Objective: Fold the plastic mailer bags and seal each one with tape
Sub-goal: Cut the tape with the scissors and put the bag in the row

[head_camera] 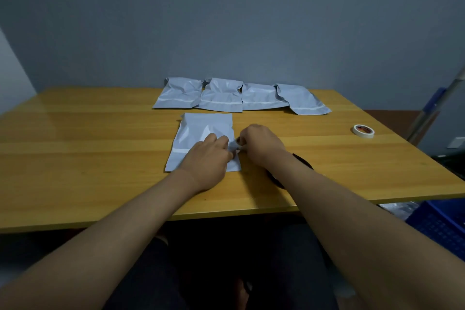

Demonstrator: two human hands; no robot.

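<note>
A: Grey-white plastic, the mailer bag [201, 131] is lying flat at the centre of the frame on the wooden table [88, 133].

B: And the hands?

A: The left hand [206, 158] is resting on the bag's lower right part, fingers curled at its right edge. The right hand [259, 141] is meeting it there, fingertips pinching a small pale bit, whether tape or bag edge I cannot tell.

B: What is lying around?

A: Four more mailer bags [239, 95] are sitting in a row just above, overlapping. A tape roll [363, 130] is lying well apart at the right. A dark object [302, 161] is showing beside the right forearm, mostly hidden. A blue crate [442, 224] is sitting at the lower right, below the table edge.
</note>
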